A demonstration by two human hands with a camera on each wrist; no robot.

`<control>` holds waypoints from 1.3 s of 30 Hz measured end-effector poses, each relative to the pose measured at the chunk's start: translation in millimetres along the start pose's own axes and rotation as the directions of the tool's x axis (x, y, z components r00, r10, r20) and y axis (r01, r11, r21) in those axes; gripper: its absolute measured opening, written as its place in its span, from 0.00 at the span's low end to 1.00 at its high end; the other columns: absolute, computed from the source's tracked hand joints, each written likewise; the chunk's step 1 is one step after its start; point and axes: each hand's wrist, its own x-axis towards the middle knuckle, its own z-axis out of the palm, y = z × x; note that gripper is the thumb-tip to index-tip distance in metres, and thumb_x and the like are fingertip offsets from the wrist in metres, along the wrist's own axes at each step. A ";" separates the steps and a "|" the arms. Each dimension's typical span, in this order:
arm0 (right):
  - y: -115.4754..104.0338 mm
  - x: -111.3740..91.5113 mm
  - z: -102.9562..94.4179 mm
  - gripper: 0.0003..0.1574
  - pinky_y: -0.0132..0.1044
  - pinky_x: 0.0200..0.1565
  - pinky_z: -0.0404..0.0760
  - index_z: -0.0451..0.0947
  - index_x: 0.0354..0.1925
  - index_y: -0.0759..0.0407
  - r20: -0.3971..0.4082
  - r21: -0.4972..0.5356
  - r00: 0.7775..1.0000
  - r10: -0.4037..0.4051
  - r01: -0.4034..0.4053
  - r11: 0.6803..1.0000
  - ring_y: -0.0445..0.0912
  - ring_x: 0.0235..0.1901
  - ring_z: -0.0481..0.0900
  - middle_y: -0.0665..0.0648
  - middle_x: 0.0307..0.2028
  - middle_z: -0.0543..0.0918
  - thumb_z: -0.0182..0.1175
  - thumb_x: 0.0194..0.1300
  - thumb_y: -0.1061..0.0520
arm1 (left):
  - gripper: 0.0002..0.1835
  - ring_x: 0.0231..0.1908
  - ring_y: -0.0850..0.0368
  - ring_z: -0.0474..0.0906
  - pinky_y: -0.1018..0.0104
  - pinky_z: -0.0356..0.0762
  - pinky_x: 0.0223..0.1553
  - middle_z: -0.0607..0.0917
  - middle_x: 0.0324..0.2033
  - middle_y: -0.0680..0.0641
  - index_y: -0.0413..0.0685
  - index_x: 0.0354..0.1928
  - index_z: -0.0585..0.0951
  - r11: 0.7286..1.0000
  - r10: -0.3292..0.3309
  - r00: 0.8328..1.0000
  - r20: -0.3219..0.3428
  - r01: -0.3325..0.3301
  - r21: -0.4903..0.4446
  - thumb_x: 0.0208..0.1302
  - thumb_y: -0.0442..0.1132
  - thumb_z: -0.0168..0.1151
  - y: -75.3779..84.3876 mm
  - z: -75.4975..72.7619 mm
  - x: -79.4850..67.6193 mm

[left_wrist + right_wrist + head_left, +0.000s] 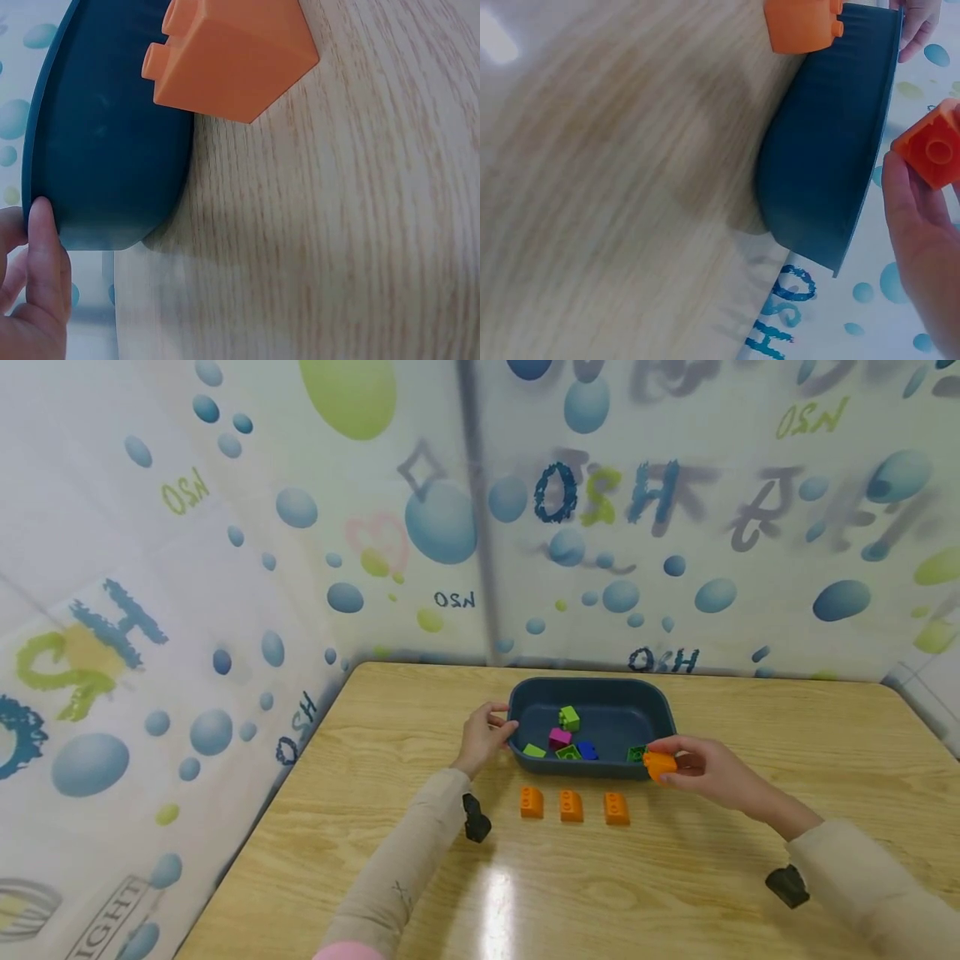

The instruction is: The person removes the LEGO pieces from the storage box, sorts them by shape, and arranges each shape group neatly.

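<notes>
Nearest the camera lie two beige sleeves (420, 843), one on each arm. At the left, the left hand (482, 739) grips the left end of the dark blue bin (570, 767), whose long axis runs left to right. Three orange bricks (571, 806) sit apart in a row on the table (660, 885), just on the near side of the bin and parallel to its long side. Farther right, thumb and fingers of the right hand (712, 772) pinch the held orange brick (660, 766) by the bin's near right corner (whether it touches the rim, I cannot tell). That brick lies left of the palm, studs leftward, beyond the row's right end, to which the right hand is nearer.
</notes>
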 end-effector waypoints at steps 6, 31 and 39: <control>5.9 -12.4 3.9 0.30 0.30 0.38 0.79 0.64 0.53 0.77 0.031 -0.005 1.000 0.008 -0.008 1.000 0.38 0.38 0.77 0.72 0.47 0.70 0.59 0.57 0.60 | 0.19 0.19 0.57 0.74 0.53 0.80 0.27 0.76 0.29 0.41 0.37 0.51 0.73 1.000 -0.006 1.000 -0.003 0.006 0.007 0.56 0.32 0.60 0.7 -0.3 0.3; 40.5 -21.3 28.2 0.29 0.28 0.40 0.78 0.64 0.50 0.79 0.058 -0.007 0.998 0.010 -0.009 1.000 0.34 0.40 0.72 0.73 0.46 0.70 0.61 0.55 0.63 | 0.19 0.21 0.51 0.77 0.53 0.80 0.26 0.76 0.29 0.40 0.36 0.51 0.73 1.000 0.016 1.000 -0.004 -0.016 0.024 0.57 0.32 0.59 -0.7 0.5 0.3; 45.7 -20.0 32.0 0.28 0.30 0.42 0.77 0.65 0.48 0.78 0.016 -0.026 1.000 -0.006 0.007 1.000 0.28 0.42 0.69 0.73 0.45 0.71 0.62 0.53 0.64 | 0.18 0.21 0.52 0.76 0.52 0.80 0.27 0.76 0.28 0.41 0.36 0.50 0.73 1.000 0.001 1.000 -0.006 -0.001 0.011 0.56 0.32 0.60 -0.3 0.7 0.3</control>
